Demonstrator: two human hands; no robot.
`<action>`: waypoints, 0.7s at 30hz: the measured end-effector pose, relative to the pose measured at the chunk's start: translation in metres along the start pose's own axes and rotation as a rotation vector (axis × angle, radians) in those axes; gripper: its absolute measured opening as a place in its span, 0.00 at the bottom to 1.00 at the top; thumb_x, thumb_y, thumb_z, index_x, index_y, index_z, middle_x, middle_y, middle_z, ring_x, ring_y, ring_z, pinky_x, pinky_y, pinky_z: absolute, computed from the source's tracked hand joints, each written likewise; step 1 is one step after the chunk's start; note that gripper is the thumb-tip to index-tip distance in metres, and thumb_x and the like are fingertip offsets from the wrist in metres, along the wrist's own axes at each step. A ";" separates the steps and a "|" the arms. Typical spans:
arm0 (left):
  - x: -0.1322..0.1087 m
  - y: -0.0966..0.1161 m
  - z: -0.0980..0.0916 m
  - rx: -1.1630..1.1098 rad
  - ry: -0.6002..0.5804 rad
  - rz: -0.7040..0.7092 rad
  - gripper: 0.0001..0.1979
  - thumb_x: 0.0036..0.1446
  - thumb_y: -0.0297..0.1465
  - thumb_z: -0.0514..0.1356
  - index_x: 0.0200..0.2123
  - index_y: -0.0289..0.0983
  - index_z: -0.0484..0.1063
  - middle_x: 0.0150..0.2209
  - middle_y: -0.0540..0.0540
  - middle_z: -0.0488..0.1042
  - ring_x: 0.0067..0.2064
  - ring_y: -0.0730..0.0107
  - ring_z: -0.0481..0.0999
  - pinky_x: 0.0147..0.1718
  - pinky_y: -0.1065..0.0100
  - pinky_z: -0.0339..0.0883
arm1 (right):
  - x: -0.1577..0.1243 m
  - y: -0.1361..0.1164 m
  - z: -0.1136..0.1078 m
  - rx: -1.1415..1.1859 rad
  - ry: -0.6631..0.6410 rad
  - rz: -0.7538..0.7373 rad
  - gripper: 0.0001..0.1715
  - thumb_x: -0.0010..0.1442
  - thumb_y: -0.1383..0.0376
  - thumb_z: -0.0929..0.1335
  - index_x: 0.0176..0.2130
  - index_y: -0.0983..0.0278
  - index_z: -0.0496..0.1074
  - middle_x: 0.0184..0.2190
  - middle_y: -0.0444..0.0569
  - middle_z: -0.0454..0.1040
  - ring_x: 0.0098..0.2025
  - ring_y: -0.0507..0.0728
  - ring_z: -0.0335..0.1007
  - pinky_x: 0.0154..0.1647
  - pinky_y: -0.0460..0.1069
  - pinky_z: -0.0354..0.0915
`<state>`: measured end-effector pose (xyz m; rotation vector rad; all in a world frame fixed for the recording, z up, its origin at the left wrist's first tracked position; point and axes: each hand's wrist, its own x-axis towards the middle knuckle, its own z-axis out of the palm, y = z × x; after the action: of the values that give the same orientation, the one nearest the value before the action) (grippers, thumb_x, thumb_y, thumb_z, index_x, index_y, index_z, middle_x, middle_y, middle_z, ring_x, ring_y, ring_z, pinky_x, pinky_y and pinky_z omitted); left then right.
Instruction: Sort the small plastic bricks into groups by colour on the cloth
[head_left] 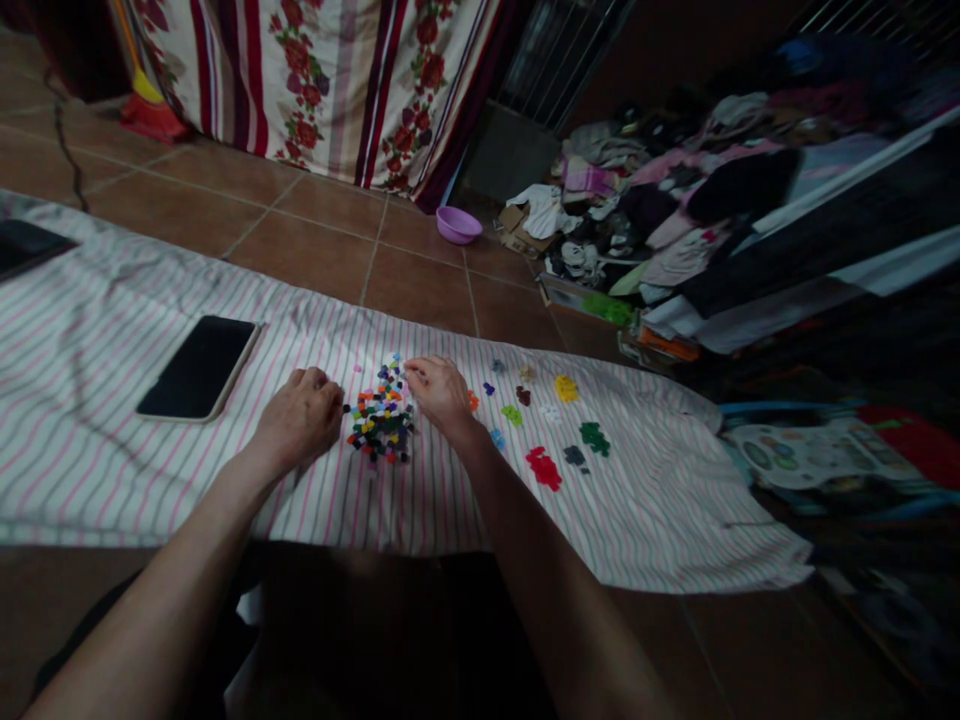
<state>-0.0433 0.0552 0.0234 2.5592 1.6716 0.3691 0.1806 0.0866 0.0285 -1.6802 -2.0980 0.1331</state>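
**Tiny bits, stripy cloth**

Spread on brown tiles (315,250): pink-and-white striped cloth (112,440), black slab phone (199,367) at left, bare room around it. Mid-cloth, heap of tiny multicoloured plastic pieces (381,412), sorted colour clumps (544,467) to its right. Beside the heap, left hand (300,420) loosely curled; right hand (442,392) pinching at its top edge. Probably easy to sweep bits off the near edge with a wrist.

The cloth (112,400) is white with thin pink stripes; the phone (199,366) on it is black. The heap of small blocks (381,415) mixes many colours, beside a red cluster (543,467), a green cluster (595,437) and a yellow cluster (565,388). The bowl (458,224) is purple.
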 end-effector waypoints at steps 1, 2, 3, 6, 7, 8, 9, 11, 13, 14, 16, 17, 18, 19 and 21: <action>0.000 0.000 0.000 0.004 0.003 0.010 0.14 0.61 0.30 0.50 0.38 0.34 0.76 0.41 0.36 0.74 0.44 0.56 0.71 0.46 0.56 0.67 | 0.004 -0.004 0.001 -0.026 -0.005 0.025 0.12 0.64 0.66 0.65 0.41 0.62 0.80 0.39 0.51 0.79 0.44 0.58 0.71 0.50 0.51 0.62; 0.000 0.000 0.000 0.007 0.003 0.020 0.14 0.61 0.30 0.50 0.37 0.34 0.76 0.40 0.36 0.74 0.44 0.56 0.71 0.46 0.56 0.67 | 0.007 -0.009 0.002 -0.056 -0.018 0.055 0.13 0.64 0.65 0.65 0.41 0.62 0.80 0.39 0.52 0.78 0.44 0.58 0.70 0.50 0.51 0.62; 0.000 0.000 0.000 0.007 0.003 0.027 0.14 0.61 0.30 0.50 0.37 0.34 0.76 0.40 0.36 0.74 0.44 0.56 0.71 0.46 0.57 0.67 | 0.010 -0.013 0.002 -0.084 -0.035 0.086 0.13 0.64 0.65 0.65 0.41 0.62 0.80 0.40 0.52 0.78 0.44 0.59 0.70 0.50 0.51 0.62; 0.001 -0.001 0.000 0.002 -0.002 0.027 0.14 0.61 0.30 0.51 0.37 0.33 0.76 0.40 0.36 0.74 0.44 0.56 0.71 0.46 0.57 0.67 | 0.017 -0.024 0.002 -0.145 -0.109 0.159 0.14 0.64 0.63 0.65 0.43 0.62 0.80 0.42 0.53 0.78 0.46 0.59 0.69 0.51 0.51 0.61; 0.001 -0.001 -0.001 0.000 -0.003 0.026 0.14 0.61 0.30 0.51 0.37 0.33 0.76 0.40 0.36 0.74 0.45 0.56 0.71 0.46 0.57 0.67 | 0.018 -0.027 0.002 -0.157 -0.130 0.177 0.14 0.64 0.63 0.65 0.43 0.62 0.80 0.42 0.53 0.77 0.47 0.59 0.68 0.52 0.50 0.60; 0.001 -0.001 -0.001 -0.001 -0.005 0.028 0.14 0.61 0.30 0.51 0.38 0.33 0.76 0.41 0.35 0.74 0.45 0.56 0.71 0.46 0.57 0.67 | 0.019 -0.029 0.002 -0.165 -0.145 0.191 0.14 0.64 0.63 0.65 0.43 0.62 0.80 0.43 0.53 0.77 0.47 0.59 0.68 0.51 0.50 0.60; 0.001 -0.001 -0.001 -0.001 -0.010 0.034 0.14 0.61 0.29 0.50 0.38 0.32 0.76 0.40 0.35 0.74 0.46 0.55 0.71 0.46 0.57 0.67 | 0.020 -0.030 0.002 -0.170 -0.156 0.201 0.14 0.64 0.63 0.65 0.43 0.62 0.80 0.43 0.53 0.77 0.48 0.59 0.68 0.51 0.50 0.60; 0.001 -0.001 -0.002 0.003 -0.019 0.047 0.15 0.62 0.30 0.49 0.37 0.33 0.75 0.40 0.36 0.74 0.46 0.56 0.71 0.46 0.57 0.67 | 0.020 -0.032 0.002 -0.175 -0.161 0.209 0.13 0.64 0.64 0.66 0.43 0.61 0.80 0.43 0.53 0.77 0.48 0.59 0.68 0.51 0.50 0.60; 0.001 -0.001 -0.002 0.013 -0.029 0.053 0.15 0.62 0.29 0.49 0.37 0.33 0.75 0.40 0.36 0.74 0.47 0.56 0.71 0.46 0.58 0.67 | 0.020 -0.033 0.004 -0.178 -0.151 0.214 0.12 0.64 0.64 0.66 0.42 0.61 0.80 0.43 0.52 0.77 0.48 0.59 0.68 0.50 0.49 0.61; 0.001 -0.002 -0.001 0.019 -0.033 0.053 0.15 0.63 0.29 0.49 0.38 0.33 0.75 0.40 0.36 0.74 0.47 0.56 0.71 0.47 0.58 0.67 | 0.020 -0.033 0.005 -0.178 -0.143 0.218 0.12 0.64 0.64 0.66 0.41 0.60 0.79 0.43 0.52 0.77 0.48 0.58 0.68 0.49 0.49 0.61; 0.002 -0.002 -0.001 0.030 -0.036 0.052 0.15 0.63 0.30 0.49 0.38 0.32 0.75 0.40 0.36 0.74 0.47 0.56 0.71 0.47 0.57 0.66 | 0.019 -0.032 0.007 -0.170 -0.130 0.226 0.10 0.63 0.65 0.66 0.41 0.60 0.79 0.42 0.52 0.77 0.47 0.58 0.68 0.49 0.50 0.61; 0.001 -0.003 0.000 0.031 -0.033 0.054 0.15 0.63 0.30 0.49 0.38 0.32 0.75 0.40 0.36 0.74 0.47 0.56 0.71 0.47 0.57 0.67 | 0.019 -0.032 0.008 -0.161 -0.125 0.225 0.10 0.63 0.66 0.66 0.40 0.60 0.78 0.42 0.51 0.77 0.47 0.58 0.68 0.49 0.50 0.61; 0.001 -0.003 0.001 0.030 -0.026 0.058 0.15 0.63 0.30 0.49 0.38 0.33 0.75 0.41 0.36 0.74 0.46 0.57 0.71 0.47 0.57 0.67 | 0.020 -0.031 0.010 -0.151 -0.121 0.221 0.09 0.63 0.67 0.66 0.40 0.60 0.78 0.41 0.51 0.77 0.46 0.58 0.68 0.48 0.50 0.61; 0.001 -0.004 0.002 0.026 -0.018 0.062 0.15 0.62 0.30 0.49 0.39 0.33 0.75 0.41 0.37 0.74 0.46 0.57 0.71 0.47 0.57 0.67 | 0.020 -0.030 0.011 -0.140 -0.117 0.214 0.09 0.62 0.67 0.66 0.39 0.60 0.78 0.41 0.51 0.77 0.46 0.58 0.68 0.48 0.50 0.61; 0.001 -0.004 0.004 0.019 -0.005 0.066 0.14 0.62 0.30 0.50 0.38 0.34 0.75 0.40 0.37 0.74 0.47 0.57 0.71 0.47 0.57 0.67 | 0.020 -0.028 0.014 -0.119 -0.102 0.198 0.08 0.62 0.68 0.66 0.38 0.61 0.77 0.40 0.50 0.77 0.45 0.58 0.68 0.48 0.50 0.61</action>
<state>-0.0458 0.0581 0.0192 2.6321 1.5995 0.3525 0.1464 0.1014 0.0316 -1.9899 -2.0432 0.1606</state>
